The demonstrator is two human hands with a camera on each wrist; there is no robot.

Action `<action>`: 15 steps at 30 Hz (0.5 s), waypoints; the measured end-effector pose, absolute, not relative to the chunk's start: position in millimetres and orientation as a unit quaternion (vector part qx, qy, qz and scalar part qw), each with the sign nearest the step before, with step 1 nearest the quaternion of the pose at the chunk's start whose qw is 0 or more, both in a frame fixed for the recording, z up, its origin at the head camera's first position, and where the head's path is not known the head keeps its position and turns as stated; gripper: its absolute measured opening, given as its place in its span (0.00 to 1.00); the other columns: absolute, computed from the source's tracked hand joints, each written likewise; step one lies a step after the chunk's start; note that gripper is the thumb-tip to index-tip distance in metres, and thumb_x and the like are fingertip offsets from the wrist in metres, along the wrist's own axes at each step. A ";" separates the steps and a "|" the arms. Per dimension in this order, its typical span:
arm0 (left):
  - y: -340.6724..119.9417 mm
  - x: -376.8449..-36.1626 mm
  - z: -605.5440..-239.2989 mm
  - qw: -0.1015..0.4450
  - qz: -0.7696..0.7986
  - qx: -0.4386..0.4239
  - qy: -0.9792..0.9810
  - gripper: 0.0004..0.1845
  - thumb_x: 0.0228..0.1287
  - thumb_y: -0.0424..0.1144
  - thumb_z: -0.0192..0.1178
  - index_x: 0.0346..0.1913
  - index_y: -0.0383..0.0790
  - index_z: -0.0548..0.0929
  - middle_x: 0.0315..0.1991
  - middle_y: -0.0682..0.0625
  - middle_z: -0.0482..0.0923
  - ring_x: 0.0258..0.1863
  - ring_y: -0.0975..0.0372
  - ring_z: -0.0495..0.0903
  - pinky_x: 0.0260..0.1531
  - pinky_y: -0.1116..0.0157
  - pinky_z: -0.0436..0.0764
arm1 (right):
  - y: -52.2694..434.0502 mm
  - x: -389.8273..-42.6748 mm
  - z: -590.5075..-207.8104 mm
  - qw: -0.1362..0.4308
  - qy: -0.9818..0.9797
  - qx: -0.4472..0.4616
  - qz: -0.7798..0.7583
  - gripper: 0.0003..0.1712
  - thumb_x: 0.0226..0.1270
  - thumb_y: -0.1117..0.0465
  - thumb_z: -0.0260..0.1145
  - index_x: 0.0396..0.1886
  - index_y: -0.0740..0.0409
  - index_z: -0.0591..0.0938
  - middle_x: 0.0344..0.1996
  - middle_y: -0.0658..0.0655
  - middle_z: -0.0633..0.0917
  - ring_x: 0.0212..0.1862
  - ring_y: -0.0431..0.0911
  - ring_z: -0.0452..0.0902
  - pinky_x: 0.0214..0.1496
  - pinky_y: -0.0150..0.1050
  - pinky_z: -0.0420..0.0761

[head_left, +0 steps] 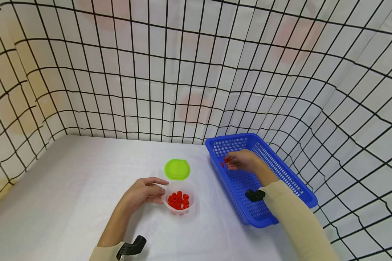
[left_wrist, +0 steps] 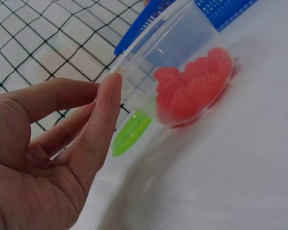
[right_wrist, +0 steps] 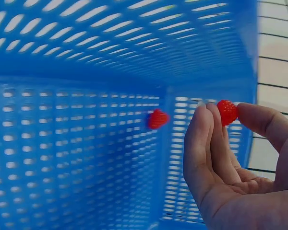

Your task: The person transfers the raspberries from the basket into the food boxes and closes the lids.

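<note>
A clear plastic tub (head_left: 179, 209) stands on the table with several red raspberries (left_wrist: 194, 88) heaped in its bottom. My left hand (head_left: 147, 194) is at the tub's left side, thumb and fingertips pinching its rim. Inside the blue basket, my right hand (head_left: 243, 160) pinches one red raspberry (right_wrist: 227, 112) between thumb and fingers, above the basket floor. Another raspberry (right_wrist: 158, 119) lies in the basket near its far end, left of those fingers in the right wrist view.
A green lid (head_left: 177, 169) lies flat just behind the tub. To the right sits the blue perforated basket (head_left: 230, 197), its long sides slanting away. Black wire mesh (head_left: 164, 72) over white sheeting encloses the white table (head_left: 68, 203) at the back and sides.
</note>
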State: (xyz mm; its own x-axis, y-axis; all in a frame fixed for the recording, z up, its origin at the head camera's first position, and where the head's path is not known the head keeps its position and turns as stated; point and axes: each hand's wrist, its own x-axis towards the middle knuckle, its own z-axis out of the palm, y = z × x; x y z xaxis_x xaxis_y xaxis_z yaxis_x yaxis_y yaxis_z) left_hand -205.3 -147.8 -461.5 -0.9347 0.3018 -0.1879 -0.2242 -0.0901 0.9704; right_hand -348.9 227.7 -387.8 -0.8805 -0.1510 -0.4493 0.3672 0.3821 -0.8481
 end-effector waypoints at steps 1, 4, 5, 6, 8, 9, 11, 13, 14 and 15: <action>-147.7 -205.3 -461.6 0.177 0.739 0.030 0.650 0.21 0.66 0.31 0.61 0.60 0.23 0.78 0.33 0.47 0.83 0.29 0.60 0.83 0.38 0.61 0.90 | 226.5 -348.0 -383.2 0.232 0.800 0.062 -0.550 0.17 0.73 0.62 0.63 0.52 0.72 0.80 0.40 0.62 0.86 0.39 0.50 0.86 0.48 0.41 0.89; -147.7 -205.0 -461.5 0.177 0.740 0.029 0.649 0.21 0.66 0.30 0.61 0.60 0.23 0.78 0.33 0.48 0.84 0.30 0.60 0.83 0.38 0.61 0.90 | 222.3 -346.6 -369.7 0.228 0.803 0.055 -0.548 0.17 0.73 0.61 0.63 0.52 0.71 0.80 0.39 0.61 0.86 0.39 0.50 0.86 0.48 0.40 0.89; -147.8 -205.0 -461.5 0.178 0.740 0.029 0.649 0.21 0.66 0.30 0.61 0.60 0.23 0.78 0.33 0.48 0.84 0.29 0.60 0.83 0.38 0.61 0.90 | 220.8 -346.1 -365.3 0.228 0.802 0.052 -0.549 0.18 0.73 0.61 0.64 0.53 0.71 0.80 0.40 0.61 0.86 0.38 0.49 0.86 0.48 0.40 0.89; -147.8 -205.1 -461.5 0.178 0.740 0.029 0.648 0.21 0.66 0.30 0.61 0.60 0.22 0.78 0.33 0.47 0.83 0.29 0.60 0.83 0.38 0.61 0.90 | 219.1 -345.6 -361.1 0.226 0.803 0.050 -0.549 0.17 0.73 0.61 0.64 0.52 0.71 0.80 0.40 0.61 0.86 0.38 0.49 0.86 0.48 0.40 0.89; -147.7 -205.5 -461.7 0.179 0.741 0.030 0.646 0.22 0.66 0.30 0.61 0.60 0.22 0.78 0.33 0.47 0.83 0.29 0.60 0.83 0.38 0.61 0.90 | 215.0 -344.1 -352.8 0.223 0.805 0.040 -0.549 0.18 0.72 0.61 0.65 0.52 0.71 0.80 0.41 0.62 0.86 0.36 0.47 0.86 0.48 0.39 0.89; -147.7 -205.8 -461.8 0.179 0.742 0.030 0.646 0.22 0.66 0.30 0.61 0.60 0.22 0.78 0.33 0.47 0.83 0.29 0.60 0.83 0.38 0.61 0.90 | 212.8 -343.1 -349.0 0.221 0.806 0.031 -0.548 0.18 0.72 0.61 0.66 0.52 0.72 0.80 0.42 0.62 0.85 0.36 0.47 0.86 0.49 0.40 0.89; -147.6 -206.3 -462.2 0.178 0.742 0.031 0.645 0.22 0.66 0.30 0.61 0.60 0.22 0.78 0.33 0.47 0.83 0.29 0.60 0.83 0.38 0.61 0.90 | 207.6 -340.1 -341.9 0.219 0.811 0.011 -0.542 0.20 0.71 0.60 0.66 0.53 0.72 0.80 0.44 0.64 0.85 0.38 0.47 0.86 0.50 0.41 0.89; -147.3 -206.6 -462.6 0.177 0.742 0.030 0.646 0.21 0.66 0.30 0.60 0.60 0.22 0.78 0.33 0.47 0.83 0.30 0.60 0.83 0.38 0.61 0.90 | 200.8 -336.2 -336.0 0.219 0.814 -0.005 -0.538 0.21 0.71 0.60 0.67 0.54 0.72 0.80 0.46 0.65 0.85 0.40 0.49 0.86 0.52 0.41 0.88; -147.2 -206.6 -462.7 0.177 0.742 0.028 0.646 0.21 0.66 0.30 0.60 0.60 0.22 0.78 0.32 0.47 0.83 0.30 0.60 0.82 0.38 0.61 0.90 | 197.5 -334.3 -333.7 0.220 0.816 -0.012 -0.535 0.21 0.70 0.59 0.68 0.54 0.72 0.81 0.48 0.66 0.85 0.41 0.50 0.86 0.53 0.42 0.88; -147.1 -206.7 -462.8 0.177 0.742 0.027 0.646 0.21 0.66 0.30 0.60 0.60 0.22 0.78 0.32 0.47 0.83 0.30 0.60 0.82 0.38 0.61 0.90 | 193.7 -331.9 -331.8 0.221 0.817 -0.020 -0.533 0.21 0.70 0.59 0.68 0.54 0.72 0.81 0.48 0.66 0.85 0.42 0.51 0.86 0.53 0.43 0.88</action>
